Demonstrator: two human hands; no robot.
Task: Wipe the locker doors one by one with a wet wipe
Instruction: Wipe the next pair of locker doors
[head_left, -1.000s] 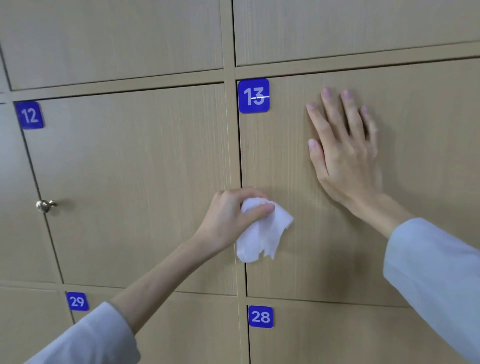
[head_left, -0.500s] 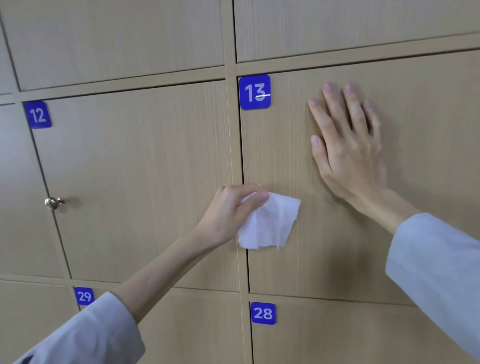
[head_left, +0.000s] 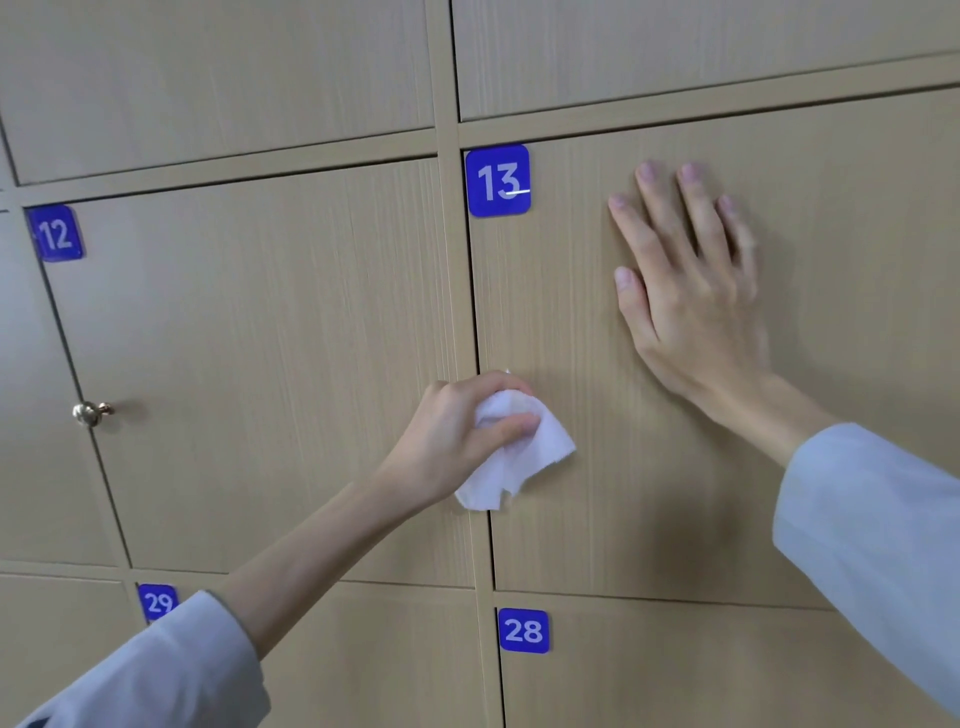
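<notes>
Fingers of the left hand (head_left: 457, 436) curl around a crumpled white wet wipe (head_left: 514, 457), pressing it against the left edge of locker door 13 (head_left: 597, 467), about halfway up. Right hand (head_left: 685, 291) lies flat on the same door with fingers straight and spread, near the blue number plate 13 (head_left: 497, 180) at its top left corner.

Pale wood-grain frame (head_left: 447, 130), blue number plates (head_left: 497, 180), brass knob (head_left: 89, 413)
</notes>
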